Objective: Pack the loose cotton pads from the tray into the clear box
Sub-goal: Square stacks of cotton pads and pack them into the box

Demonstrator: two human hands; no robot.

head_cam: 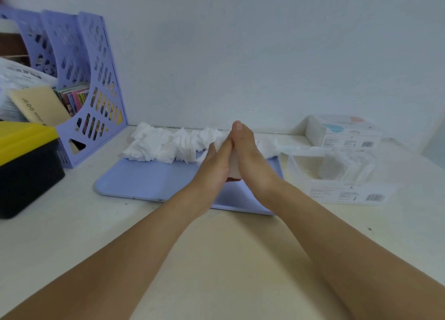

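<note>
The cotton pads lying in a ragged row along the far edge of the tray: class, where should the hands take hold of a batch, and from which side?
Grip a short section of the cotton pads by its two ends, one palm coming from the left, one from the right. The pads stand on edge, faces side by side, so squeezing along the row keeps them stacked. The left hand and right hand already press a bundle this way over the tray.

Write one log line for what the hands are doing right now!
left hand + right hand: press stack of cotton pads between palms | over tray | loose pads remain | clear box open, right
</note>
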